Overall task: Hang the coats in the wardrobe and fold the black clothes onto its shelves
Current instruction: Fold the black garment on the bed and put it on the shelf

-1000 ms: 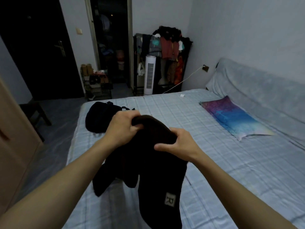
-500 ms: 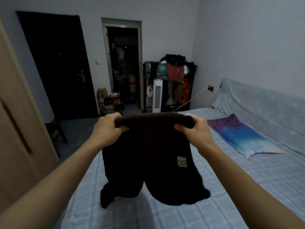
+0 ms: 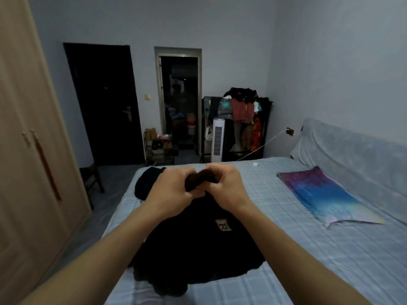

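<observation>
My left hand [image 3: 174, 192] and right hand [image 3: 226, 186] pinch bunched top edge of black garment [image 3: 198, 249] — hands nearly touching. Risk: fabric twists, fold goes crooked on bed [image 3: 308, 260].

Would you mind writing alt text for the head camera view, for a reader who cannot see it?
The left hand and right hand grip the bunched top edge of a black garment whose lower part lies on a blue checked bed. A second dark garment lies beyond it; a closed wardrobe stands at the left.
</observation>
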Tool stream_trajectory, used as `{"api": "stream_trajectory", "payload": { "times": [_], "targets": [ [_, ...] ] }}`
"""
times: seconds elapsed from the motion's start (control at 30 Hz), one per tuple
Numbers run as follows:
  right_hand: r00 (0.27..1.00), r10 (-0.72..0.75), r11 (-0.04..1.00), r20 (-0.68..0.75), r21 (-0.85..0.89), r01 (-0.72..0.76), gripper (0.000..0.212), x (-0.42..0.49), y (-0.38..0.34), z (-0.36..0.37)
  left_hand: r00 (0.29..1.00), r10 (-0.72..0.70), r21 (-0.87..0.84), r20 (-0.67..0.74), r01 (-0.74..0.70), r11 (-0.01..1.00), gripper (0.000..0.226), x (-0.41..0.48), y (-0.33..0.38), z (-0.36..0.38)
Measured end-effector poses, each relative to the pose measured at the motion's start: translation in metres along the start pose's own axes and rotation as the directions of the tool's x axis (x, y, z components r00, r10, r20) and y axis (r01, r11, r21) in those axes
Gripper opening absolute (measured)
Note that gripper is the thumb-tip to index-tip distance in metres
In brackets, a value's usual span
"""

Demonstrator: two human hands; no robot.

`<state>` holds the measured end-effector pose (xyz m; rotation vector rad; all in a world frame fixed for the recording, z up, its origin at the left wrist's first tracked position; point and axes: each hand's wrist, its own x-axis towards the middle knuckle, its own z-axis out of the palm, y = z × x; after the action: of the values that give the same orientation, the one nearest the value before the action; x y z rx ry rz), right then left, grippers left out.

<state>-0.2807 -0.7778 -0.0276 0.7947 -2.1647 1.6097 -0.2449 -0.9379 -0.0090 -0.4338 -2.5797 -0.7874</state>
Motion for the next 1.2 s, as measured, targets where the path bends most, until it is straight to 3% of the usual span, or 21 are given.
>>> {"api": "stream_trajectory", "payload": {
  "times": [0.13,0.2,0.27,0.43,0.53,0.7,0.8,0.9,1.07,1.2],
  "targets": [
    [0.995,0.036,0.994,0.096,0.094,-0.046,0.019,-0.024,-0.012,-0.007,0.997,-0.014,0.051,0.081,0.01,0.999,0.019,-0.013,0.017,-0.014],
    [0.986,0.053,0.985,0.156,0.155,-0.077,0.013,-0.037,-0.018,-0.01,0.998,-0.016,0.056,0.063,0.013,0.998,0.017,-0.021,0.02,-0.023],
    [0.968,0.104,0.974,0.227,0.173,-0.145,0.021,-0.052,-0.022,-0.011,0.999,-0.037,0.051,0.008,0.037,0.998,0.016,-0.03,0.017,-0.036],
    [0.895,0.332,0.942,0.298,-0.154,-0.298,0.055,-0.103,-0.013,0.011,0.975,-0.099,-0.023,-0.198,0.097,0.995,0.014,-0.054,0.008,-0.081],
    [0.869,0.413,0.909,0.272,-0.182,-0.375,0.051,-0.128,-0.018,0.035,0.95,-0.122,-0.042,-0.288,0.115,0.993,0.014,-0.07,0.001,-0.104],
    [0.852,0.449,0.854,0.269,-0.409,-0.321,0.038,-0.141,-0.04,0.062,0.923,-0.169,-0.069,-0.345,0.154,0.986,0.013,-0.101,-0.02,-0.13],
    [0.928,0.37,0.786,0.039,-0.545,-0.291,0.029,-0.143,-0.049,0.079,0.921,-0.184,-0.102,-0.343,0.158,0.982,0.014,-0.122,-0.035,-0.149],
    [0.958,0.234,0.748,-0.168,-0.598,-0.288,0.019,-0.131,-0.06,0.084,0.94,-0.182,-0.132,-0.288,0.149,0.98,0.012,-0.141,-0.052,-0.175],
    [0.947,-0.056,0.76,-0.316,-0.629,-0.165,0.02,-0.101,-0.097,0.075,0.992,-0.061,-0.225,-0.106,0.036,0.974,0.022,-0.172,-0.066,-0.237],
    [0.892,-0.287,0.845,-0.35,-0.532,0.064,0.01,-0.065,-0.143,0.061,0.993,-0.116,-0.332,-0.025,0.101,0.938,0.033,-0.184,-0.069,-0.284]
  ]
}}
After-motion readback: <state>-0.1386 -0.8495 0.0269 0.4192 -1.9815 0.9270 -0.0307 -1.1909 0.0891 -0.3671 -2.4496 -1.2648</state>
